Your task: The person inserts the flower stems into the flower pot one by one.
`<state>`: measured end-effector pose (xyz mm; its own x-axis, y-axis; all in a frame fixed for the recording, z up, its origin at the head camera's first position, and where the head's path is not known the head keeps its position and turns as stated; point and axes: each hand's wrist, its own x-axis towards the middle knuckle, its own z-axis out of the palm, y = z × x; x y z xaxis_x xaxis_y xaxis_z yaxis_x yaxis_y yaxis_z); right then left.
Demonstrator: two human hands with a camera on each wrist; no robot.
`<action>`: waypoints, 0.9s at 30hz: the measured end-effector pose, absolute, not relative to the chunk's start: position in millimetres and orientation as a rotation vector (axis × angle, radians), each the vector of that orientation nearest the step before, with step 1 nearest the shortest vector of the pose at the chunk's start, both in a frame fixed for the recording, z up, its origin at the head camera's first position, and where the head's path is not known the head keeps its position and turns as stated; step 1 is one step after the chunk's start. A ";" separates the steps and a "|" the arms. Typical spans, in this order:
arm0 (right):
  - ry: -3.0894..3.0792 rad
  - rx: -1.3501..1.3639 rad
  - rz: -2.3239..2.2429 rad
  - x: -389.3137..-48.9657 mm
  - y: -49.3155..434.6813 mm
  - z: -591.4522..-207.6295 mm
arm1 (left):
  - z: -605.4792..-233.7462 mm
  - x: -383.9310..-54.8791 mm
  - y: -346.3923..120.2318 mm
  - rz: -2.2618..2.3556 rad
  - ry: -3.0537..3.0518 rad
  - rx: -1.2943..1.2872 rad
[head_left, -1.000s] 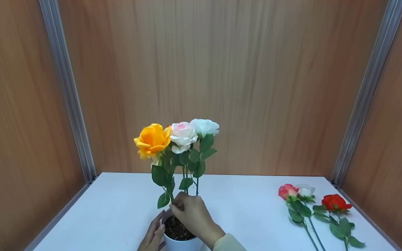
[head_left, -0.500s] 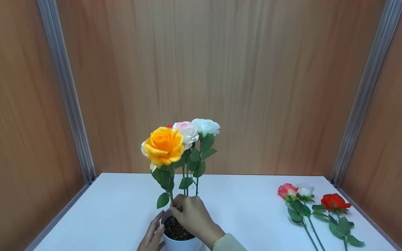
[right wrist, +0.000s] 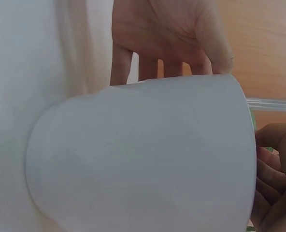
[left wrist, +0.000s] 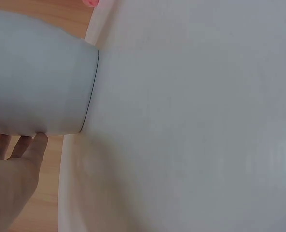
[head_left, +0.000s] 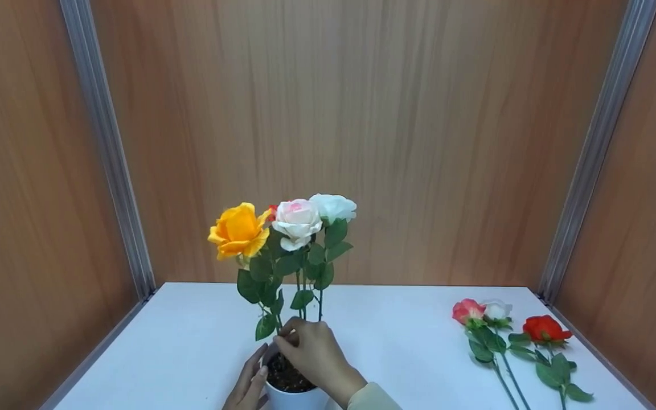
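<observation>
A white flowerpot (head_left: pixel 296 400) filled with dark soil (head_left: pixel 285 373) stands at the table's front. My right hand (head_left: pixel 314 350) pinches the lower stem of an orange-yellow rose (head_left: pixel 240 230) just above the soil; its bloom leans left. In the right wrist view, that hand's curled fingers (right wrist: pixel 273 179) show beside the rim. My left hand (head_left: pixel 245 381) rests against the pot's left side, its extended fingertips touching the wall in the left wrist view. A pale pink rose (head_left: pixel 296 222) and a white rose (head_left: pixel 333 208) stand behind, with a red bloom (head_left: pixel 273 212) partly hidden.
On the table (head_left: pixel 191 336) at the right lie a coral-pink rose (head_left: pixel 468 311), another white rose (head_left: pixel 497 309) and a red rose (head_left: pixel 545 328), stems toward the front edge. Wood-grain panels (head_left: pixel 328 114) enclose the back and both sides.
The orange-yellow bloom swung right and toward the camera, then back left, ending slightly farther left than at first. Both hands stay in nearly the same place.
</observation>
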<state>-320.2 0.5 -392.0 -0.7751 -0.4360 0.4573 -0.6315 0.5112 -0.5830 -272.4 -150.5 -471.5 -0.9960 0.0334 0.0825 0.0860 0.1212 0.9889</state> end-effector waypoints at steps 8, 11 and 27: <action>-2.499 0.905 1.085 -321.1 -2.4 -391.9 | -470.8 -273.6 -148.0 -2.029 -2.306 -0.107; -2.500 0.909 1.042 -321.3 -3.7 -391.0 | -470.6 -274.4 -146.8 -2.017 -2.311 -0.100; -2.464 0.921 0.996 -322.1 -4.4 -390.6 | -470.9 -273.5 -144.1 -1.976 -2.334 -0.020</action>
